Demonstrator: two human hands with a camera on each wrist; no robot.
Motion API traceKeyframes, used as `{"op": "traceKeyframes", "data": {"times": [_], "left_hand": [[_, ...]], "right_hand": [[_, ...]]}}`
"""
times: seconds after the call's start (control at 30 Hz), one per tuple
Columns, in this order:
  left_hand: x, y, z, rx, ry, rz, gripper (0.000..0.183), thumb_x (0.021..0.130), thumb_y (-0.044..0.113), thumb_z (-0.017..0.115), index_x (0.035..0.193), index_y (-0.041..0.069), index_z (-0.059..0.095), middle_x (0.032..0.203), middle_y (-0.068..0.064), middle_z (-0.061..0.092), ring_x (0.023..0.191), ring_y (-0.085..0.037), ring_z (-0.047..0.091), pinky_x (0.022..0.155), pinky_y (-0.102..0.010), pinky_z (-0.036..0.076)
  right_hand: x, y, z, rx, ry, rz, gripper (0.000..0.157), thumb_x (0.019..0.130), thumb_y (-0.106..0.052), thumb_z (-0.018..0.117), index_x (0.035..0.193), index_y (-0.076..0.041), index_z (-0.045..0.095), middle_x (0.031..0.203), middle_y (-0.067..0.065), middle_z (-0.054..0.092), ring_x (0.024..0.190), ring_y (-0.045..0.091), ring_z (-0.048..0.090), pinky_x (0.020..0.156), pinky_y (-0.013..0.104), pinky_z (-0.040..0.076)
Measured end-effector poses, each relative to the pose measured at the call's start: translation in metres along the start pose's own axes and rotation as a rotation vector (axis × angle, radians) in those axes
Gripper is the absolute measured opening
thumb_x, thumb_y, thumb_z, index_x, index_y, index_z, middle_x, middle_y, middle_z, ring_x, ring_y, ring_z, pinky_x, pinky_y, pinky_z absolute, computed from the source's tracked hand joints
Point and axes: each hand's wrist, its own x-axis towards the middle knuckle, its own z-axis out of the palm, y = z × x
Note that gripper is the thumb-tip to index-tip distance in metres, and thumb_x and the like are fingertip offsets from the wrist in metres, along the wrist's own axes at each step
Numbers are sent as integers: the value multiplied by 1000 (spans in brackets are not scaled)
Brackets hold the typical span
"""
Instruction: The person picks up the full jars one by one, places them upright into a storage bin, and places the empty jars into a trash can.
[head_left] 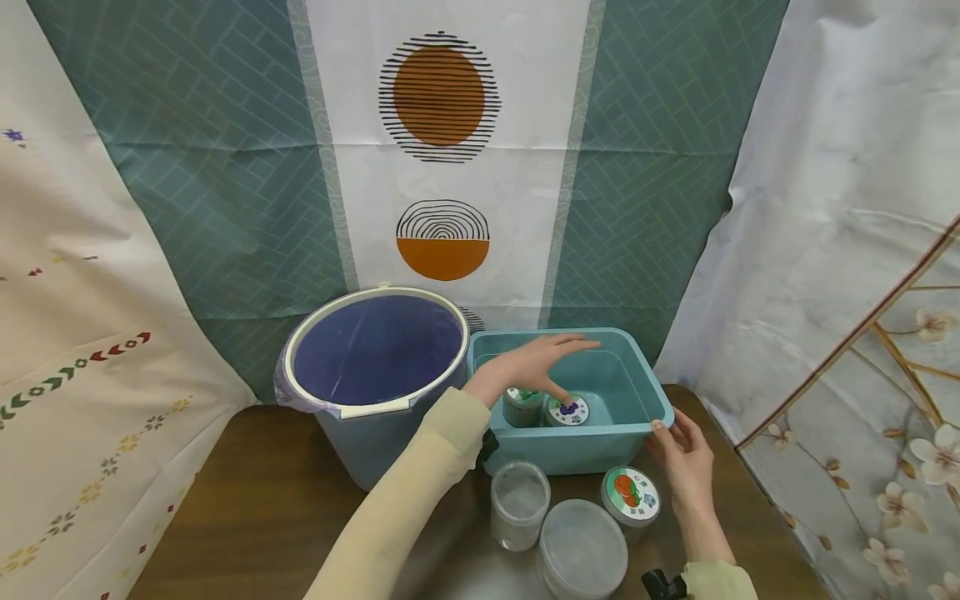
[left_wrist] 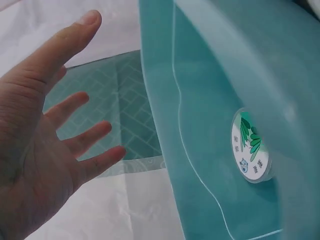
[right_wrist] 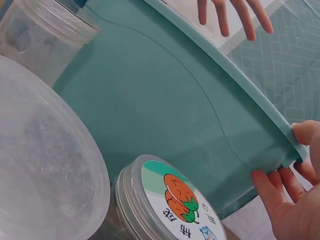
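A teal plastic storage bin (head_left: 525, 450) stands on the table. My right hand (head_left: 686, 458) grips its rim at the front right corner, thumb on top and fingers underneath. Over the bin hovers my left hand (head_left: 528, 367), fingers spread and holding nothing. Inside, at the left front, are a jar with a green-leaf lid (left_wrist: 251, 147) and a jar with a purple-printed lid (head_left: 567, 411). In front of the bin stand a clear jar (head_left: 519, 508), a wider jar with a frosted lid (head_left: 583, 546), and a jar whose lid shows orange fruit (head_left: 632, 493).
A blue-grey bucket (head_left: 360, 442) with a cream rim and a purplish liner stands left of the bin, close against it. Patterned cloth (head_left: 645, 150) hangs behind the table, with more cloth along both sides. The dark wooden tabletop (head_left: 247, 500) shows at the left.
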Motion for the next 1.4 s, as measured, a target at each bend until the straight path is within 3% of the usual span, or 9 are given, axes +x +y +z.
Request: {"op": "traceKeyframes", "data": {"times": [0.2, 0.43, 0.83, 1.1, 1.3, 1.4], "left_hand": [[-25, 4, 2, -42, 63, 25, 93, 85, 32, 78, 158, 33, 21, 168, 1, 15, 154, -24, 18, 122, -49, 26], [-55, 15, -1, -64, 126, 32, 92, 84, 32, 79, 157, 34, 23, 166, 1, 20, 153, -25, 21, 120, -50, 29], [-113, 33, -13, -89, 315, 22, 85, 83, 30, 80, 154, 30, 34, 159, 4, 36, 145, -22, 36, 116, -44, 38], [-157, 32, -31, -52, 473, -46, 70, 83, 28, 81, 146, 25, 49, 147, 3, 52, 136, -20, 49, 112, -44, 42], [-193, 26, -32, -30, 647, -23, 55, 81, 21, 82, 132, 20, 63, 129, 4, 66, 121, -15, 60, 103, -39, 50], [-208, 23, -32, 5, 712, -47, 53, 79, 22, 83, 129, 20, 65, 125, 4, 68, 118, -15, 62, 101, -39, 51]], "right_hand": [[1, 1, 0, 0, 1, 8, 63, 96, -30, 64, 150, -12, 39, 132, 1, 48, 91, -12, 60, 81, 16, 52], [0, 1, -1, 34, 3, 15, 62, 96, -28, 64, 150, -10, 39, 127, -3, 49, 90, -12, 61, 75, 11, 54], [-1, 1, -2, 51, 7, 28, 63, 95, -27, 65, 150, -10, 39, 122, -6, 49, 90, -12, 60, 75, 11, 55], [-1, 3, -3, 36, 0, 33, 63, 96, -29, 64, 151, -11, 38, 121, -8, 50, 90, -11, 62, 75, 11, 54], [-1, 2, -2, 47, 0, 32, 64, 95, -29, 65, 150, -11, 39, 116, -12, 51, 89, -10, 62, 73, 11, 54], [0, 2, -2, 55, -2, 30, 64, 95, -29, 65, 150, -11, 39, 116, -12, 51, 90, -10, 62, 73, 11, 54]]}}
